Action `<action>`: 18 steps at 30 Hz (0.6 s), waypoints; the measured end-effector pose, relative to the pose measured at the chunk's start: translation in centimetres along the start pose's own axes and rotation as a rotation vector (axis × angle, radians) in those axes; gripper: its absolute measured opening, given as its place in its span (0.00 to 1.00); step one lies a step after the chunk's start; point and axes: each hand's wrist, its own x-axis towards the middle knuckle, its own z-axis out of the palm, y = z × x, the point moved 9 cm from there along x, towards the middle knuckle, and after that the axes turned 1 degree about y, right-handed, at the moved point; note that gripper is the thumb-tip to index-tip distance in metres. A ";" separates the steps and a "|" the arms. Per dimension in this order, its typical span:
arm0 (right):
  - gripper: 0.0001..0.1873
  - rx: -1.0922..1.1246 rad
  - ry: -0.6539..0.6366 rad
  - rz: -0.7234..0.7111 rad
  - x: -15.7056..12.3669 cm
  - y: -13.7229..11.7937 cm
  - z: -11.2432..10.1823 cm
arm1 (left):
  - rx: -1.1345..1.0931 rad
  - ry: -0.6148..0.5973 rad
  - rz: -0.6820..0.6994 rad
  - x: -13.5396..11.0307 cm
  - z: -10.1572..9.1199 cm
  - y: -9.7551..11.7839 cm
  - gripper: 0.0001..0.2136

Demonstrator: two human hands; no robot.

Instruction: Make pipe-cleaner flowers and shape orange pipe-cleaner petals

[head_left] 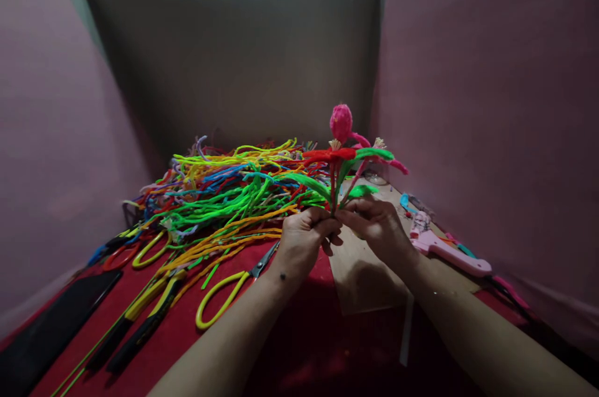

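My left hand [305,238] is closed around the lower stems of a small bunch of pipe-cleaner flowers. My right hand [377,222] pinches the same bunch from the right, its fingertips meeting the stems close to my left fingers. A pink bud [341,122] tops the bunch. Below it spread a red flower [330,155] with a pale centre and a pink flower [397,166], partly hidden. Green leaves [309,185] stick out to both sides. The stem ends are mostly hidden by my fingers.
A large heap of coloured pipe cleaners [234,197] lies behind and left. Yellow-handled scissors [222,300], yellow-black pliers [147,316] and a flat black object [60,316] lie left on the red cloth. Right are a pale board [369,291] and a pink glue gun [449,250].
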 end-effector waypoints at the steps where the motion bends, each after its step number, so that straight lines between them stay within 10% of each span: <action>1: 0.10 0.016 0.001 0.007 0.0 0.1 0.0 | -0.003 -0.004 0.001 0.0 0.0 0.0 0.05; 18: 0.09 0.252 0.025 0.239 -0.6 1.5 0.6 | -0.006 -0.002 0.010 0.1 -0.1 -0.1 0.07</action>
